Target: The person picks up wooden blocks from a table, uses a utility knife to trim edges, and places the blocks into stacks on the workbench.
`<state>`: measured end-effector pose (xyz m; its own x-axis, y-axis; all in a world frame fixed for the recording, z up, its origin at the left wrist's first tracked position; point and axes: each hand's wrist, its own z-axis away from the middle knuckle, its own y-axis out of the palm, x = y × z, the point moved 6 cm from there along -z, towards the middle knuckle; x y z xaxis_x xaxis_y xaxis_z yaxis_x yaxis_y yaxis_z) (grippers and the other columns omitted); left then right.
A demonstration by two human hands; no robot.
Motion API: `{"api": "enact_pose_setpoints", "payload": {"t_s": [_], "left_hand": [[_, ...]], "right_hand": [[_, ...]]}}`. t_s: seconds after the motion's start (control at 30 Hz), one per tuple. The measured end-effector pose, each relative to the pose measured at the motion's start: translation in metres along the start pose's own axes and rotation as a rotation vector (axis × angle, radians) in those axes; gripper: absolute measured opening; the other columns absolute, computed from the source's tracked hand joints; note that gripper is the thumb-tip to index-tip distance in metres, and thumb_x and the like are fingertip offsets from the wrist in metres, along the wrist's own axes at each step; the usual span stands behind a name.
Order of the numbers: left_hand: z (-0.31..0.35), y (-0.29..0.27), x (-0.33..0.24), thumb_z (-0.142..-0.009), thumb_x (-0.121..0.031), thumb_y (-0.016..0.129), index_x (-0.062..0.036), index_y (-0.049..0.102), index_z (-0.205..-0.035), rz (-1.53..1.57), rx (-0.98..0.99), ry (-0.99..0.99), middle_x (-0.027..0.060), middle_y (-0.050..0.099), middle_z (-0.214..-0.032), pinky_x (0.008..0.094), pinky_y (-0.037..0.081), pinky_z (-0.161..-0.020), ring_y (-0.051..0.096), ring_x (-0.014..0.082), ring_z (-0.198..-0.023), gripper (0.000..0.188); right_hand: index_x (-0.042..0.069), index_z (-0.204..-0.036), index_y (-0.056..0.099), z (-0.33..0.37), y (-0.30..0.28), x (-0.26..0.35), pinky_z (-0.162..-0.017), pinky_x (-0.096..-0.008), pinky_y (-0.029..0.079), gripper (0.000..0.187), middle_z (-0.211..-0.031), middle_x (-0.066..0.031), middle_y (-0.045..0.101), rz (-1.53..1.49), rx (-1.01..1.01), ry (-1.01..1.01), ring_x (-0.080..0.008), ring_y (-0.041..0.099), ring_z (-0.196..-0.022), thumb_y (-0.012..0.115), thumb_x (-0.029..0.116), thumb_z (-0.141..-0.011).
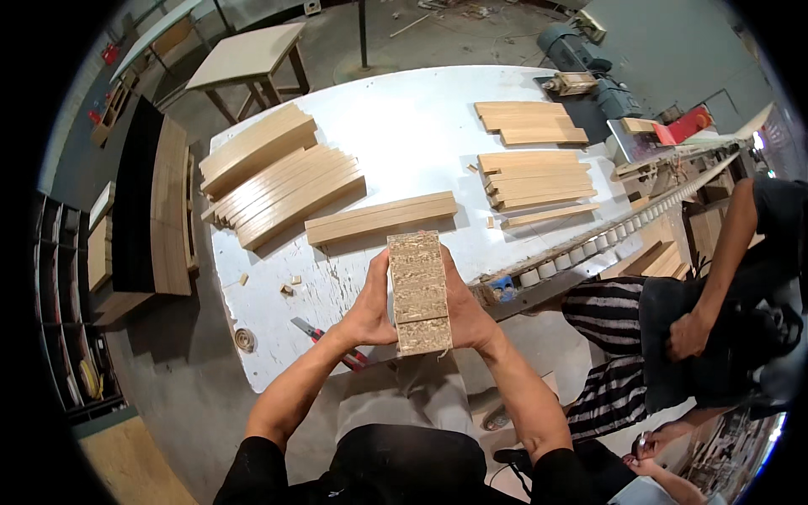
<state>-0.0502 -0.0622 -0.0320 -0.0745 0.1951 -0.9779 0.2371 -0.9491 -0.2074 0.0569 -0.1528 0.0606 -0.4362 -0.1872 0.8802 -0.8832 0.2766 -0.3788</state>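
Between my two palms I hold a stack of particleboard strips (419, 286) upright at the near edge of the white table, rough speckled faces toward me. My left hand (368, 305) presses on its left side, and my right hand (468, 307) grips its right side; some right fingers are hidden. Just beyond the stack lies a bundle of wood-faced strips (383, 217). Below and left of my left hand, a red and grey utility knife (326, 341) rests at the table edge, partly covered by my forearm.
On the white table (404, 126), larger piles of strips (290, 189) lie left, and more piles (539, 178) right. Small offcuts (288, 289) and a rolled strip (244, 339) lie near the left edge. A machine with motors (581, 63) stands far right. Another person (715, 286) is close on my right.
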Motion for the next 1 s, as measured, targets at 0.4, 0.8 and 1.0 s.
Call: {"api": "enact_pose_setpoints", "payload": {"t_s": [0.4, 0.8, 1.0], "left_hand": [[0.052, 0.049, -0.069, -0.07, -0.038, 0.081, -0.0017, 0.042, -0.144, 1.632, 0.168, -0.11, 0.018, 0.058, -0.132, 0.0447, 0.053, -0.096, 0.063, 0.0301, -0.114, 0.091], [0.045, 0.101, -0.039, -0.086, -0.053, 0.062, -0.0041, 0.046, -0.143, 1.904, 0.139, -0.223, 0.0211, 0.058, -0.133, 0.0508, 0.051, -0.099, 0.062, 0.0348, -0.116, 0.077], [0.032, 0.098, -0.064, -0.086, -0.054, 0.06, -0.0051, 0.049, -0.141, 1.92, 0.118, -0.172, 0.019, 0.061, -0.13, 0.0492, 0.053, -0.096, 0.065, 0.0336, -0.112, 0.075]], "right_hand": [[-0.005, -0.153, 0.019, 0.036, -0.02, 0.044, -0.118, -0.038, 0.024, 0.096, -0.156, -0.0159, 0.03, -0.547, -0.309, 0.303, -0.0257, 0.029, -0.144, 0.041, 0.068, -0.094], [-0.003, -0.152, 0.026, 0.086, -0.011, 0.018, -0.114, -0.034, 0.03, 0.061, -0.151, -0.0129, 0.039, -0.774, -0.621, 0.464, -0.021, 0.038, -0.137, 0.036, 0.038, -0.107], [0.001, -0.137, 0.047, 0.088, -0.014, 0.01, -0.101, -0.0333, 0.046, 0.05, -0.133, -0.009, 0.057, -0.848, -0.688, 0.496, -0.0176, 0.056, -0.119, 0.035, 0.039, -0.107]]}}
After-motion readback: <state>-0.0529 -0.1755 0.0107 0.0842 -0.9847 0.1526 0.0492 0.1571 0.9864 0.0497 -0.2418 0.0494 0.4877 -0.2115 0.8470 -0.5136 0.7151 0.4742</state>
